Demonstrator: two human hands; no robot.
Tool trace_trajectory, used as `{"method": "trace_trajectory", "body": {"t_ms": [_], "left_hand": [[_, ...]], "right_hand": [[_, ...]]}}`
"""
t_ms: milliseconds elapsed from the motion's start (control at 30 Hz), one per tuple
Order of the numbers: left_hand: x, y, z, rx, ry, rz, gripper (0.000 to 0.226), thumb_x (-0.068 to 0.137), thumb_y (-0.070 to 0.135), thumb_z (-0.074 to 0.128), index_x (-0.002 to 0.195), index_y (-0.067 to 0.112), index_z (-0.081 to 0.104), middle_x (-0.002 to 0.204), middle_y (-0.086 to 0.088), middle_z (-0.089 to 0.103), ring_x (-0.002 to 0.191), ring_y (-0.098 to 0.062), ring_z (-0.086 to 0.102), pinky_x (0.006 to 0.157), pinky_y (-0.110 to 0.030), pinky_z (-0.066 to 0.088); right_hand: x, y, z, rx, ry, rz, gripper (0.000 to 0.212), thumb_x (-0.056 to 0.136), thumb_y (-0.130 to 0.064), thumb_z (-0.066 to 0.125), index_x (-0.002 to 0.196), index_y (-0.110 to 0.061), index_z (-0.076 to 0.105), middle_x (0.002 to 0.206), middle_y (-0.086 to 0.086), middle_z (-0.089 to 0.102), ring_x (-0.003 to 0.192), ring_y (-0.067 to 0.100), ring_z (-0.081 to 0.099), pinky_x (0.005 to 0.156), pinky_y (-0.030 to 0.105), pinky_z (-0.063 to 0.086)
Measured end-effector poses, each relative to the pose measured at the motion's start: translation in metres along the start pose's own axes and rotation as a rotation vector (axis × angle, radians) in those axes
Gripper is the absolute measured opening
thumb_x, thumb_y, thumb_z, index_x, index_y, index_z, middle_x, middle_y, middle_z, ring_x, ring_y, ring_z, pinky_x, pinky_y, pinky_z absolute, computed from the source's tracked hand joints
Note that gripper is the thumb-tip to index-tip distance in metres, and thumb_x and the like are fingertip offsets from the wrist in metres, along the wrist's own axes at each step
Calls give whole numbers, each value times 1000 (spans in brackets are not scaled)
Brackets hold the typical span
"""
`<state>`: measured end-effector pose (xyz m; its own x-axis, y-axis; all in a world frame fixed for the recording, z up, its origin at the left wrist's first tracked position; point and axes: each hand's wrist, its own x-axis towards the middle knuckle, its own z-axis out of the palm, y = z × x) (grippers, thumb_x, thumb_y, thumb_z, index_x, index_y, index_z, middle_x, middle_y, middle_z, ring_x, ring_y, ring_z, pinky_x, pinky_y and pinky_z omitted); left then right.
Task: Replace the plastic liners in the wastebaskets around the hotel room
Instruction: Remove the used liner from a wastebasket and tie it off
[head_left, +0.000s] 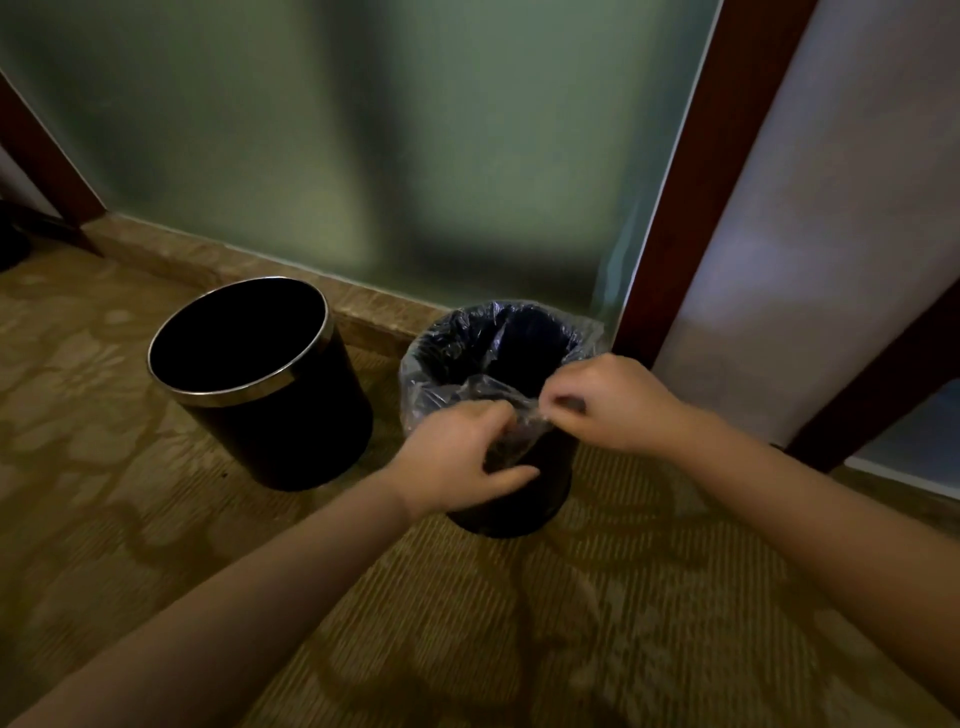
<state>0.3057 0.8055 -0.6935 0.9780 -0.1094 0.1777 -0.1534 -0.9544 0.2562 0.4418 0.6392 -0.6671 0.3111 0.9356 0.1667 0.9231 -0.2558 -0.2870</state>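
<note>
**A:** Two wastebaskets on the patterned carpet (156, 519), are there?

**B:** Yes. The bare wastebasket (280, 426) stands at nine o'clock of the other. It is black with a silver rim band (244, 387), its dark inside showing, and a gap separates it from its neighbour.

**A:** And the second one?

**B:** The lined wastebasket (519, 514) sits near the middle of the view. A stone ledge (234, 265) runs close by at its twelve o'clock, a frosted glass panel (363, 130) rises behind, and a dark wooden frame (685, 182) stands at two o'clock.

**A:** Where is the plastic?

**B:** The clear liner (441, 358) is inside that basket. Its edge is folded out over the rim and hangs down the outer wall at nine o'clock. At six o'clock of the rim it is gathered into a loose bunch.

**A:** What do the person's hands do?

**B:** The left hand (457, 457) has its fingers curled round that bunch, thumb below. The right hand (613, 400), at two o'clock of the left, pinches the same plastic between thumb and fingertips. The forearms reach in from seven and five o'clock.
</note>
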Motion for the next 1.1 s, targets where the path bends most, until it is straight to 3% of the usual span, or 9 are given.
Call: {"method": "trace_trajectory", "body": {"t_ms": [167,267,367,500,600,700,800,933,1100], "left_hand": [[23,21,15,-181,98,-105,16,89,33,60,97,20,56,89,9,53,83,-7,51,71,-22,41],[28,21,1,-262,213,-212,11,93,16,52,82,19,54,75,4,58,71,-15,59,65,-32,47],[27,8,-26,-85,319,-268,7,93,14,51,93,16,58,66,1,59,61,-22,60,52,-27,38],[27,-20,-64,60,467,-240,20,84,16,52,100,10,64,56,-1,57,53,-32,59,51,-29,40],[25,-33,-77,-138,402,-196,18,83,15,46,95,15,60,49,9,42,48,-12,47,51,-27,35],[28,-33,-81,-281,313,-199,31,80,34,35,89,20,61,61,0,59,59,-14,56,59,-31,44],[42,-38,-85,-348,191,-323,44,87,47,36,90,15,67,75,-6,68,68,-11,61,67,-30,45],[62,-56,-91,-136,219,-453,19,94,31,53,92,16,64,71,6,61,67,-15,56,66,-27,40],[76,-90,-81,7,92,-679,46,94,37,53,126,4,53,123,-15,60,113,-32,55,90,-35,43]], "right_hand": [[10,-11,-24,365,267,131,19,93,-14,52,76,-17,59,70,-2,63,68,17,61,65,45,50],[14,-14,-24,374,448,159,22,99,-15,47,77,-18,51,61,-3,52,57,15,53,56,44,43],[16,-7,-25,324,505,231,20,100,-17,46,80,-20,51,58,-6,47,54,15,50,54,41,39],[12,12,-32,202,174,372,24,99,-22,46,78,-17,56,68,-1,58,66,21,57,63,41,46],[10,30,-33,126,-148,484,26,96,-18,46,72,-16,57,77,4,61,75,25,60,69,38,47],[7,36,-36,192,-337,627,23,97,-16,46,85,-7,63,84,10,68,73,22,67,69,35,53],[14,37,-38,300,-171,634,21,97,-15,47,96,-7,66,92,12,70,83,26,69,79,40,55],[39,39,-44,473,167,630,19,92,-15,52,90,-21,69,94,-4,68,94,16,62,88,34,49],[63,49,-40,915,486,712,24,97,-20,45,86,-22,66,99,2,70,101,22,64,90,34,47]]}}
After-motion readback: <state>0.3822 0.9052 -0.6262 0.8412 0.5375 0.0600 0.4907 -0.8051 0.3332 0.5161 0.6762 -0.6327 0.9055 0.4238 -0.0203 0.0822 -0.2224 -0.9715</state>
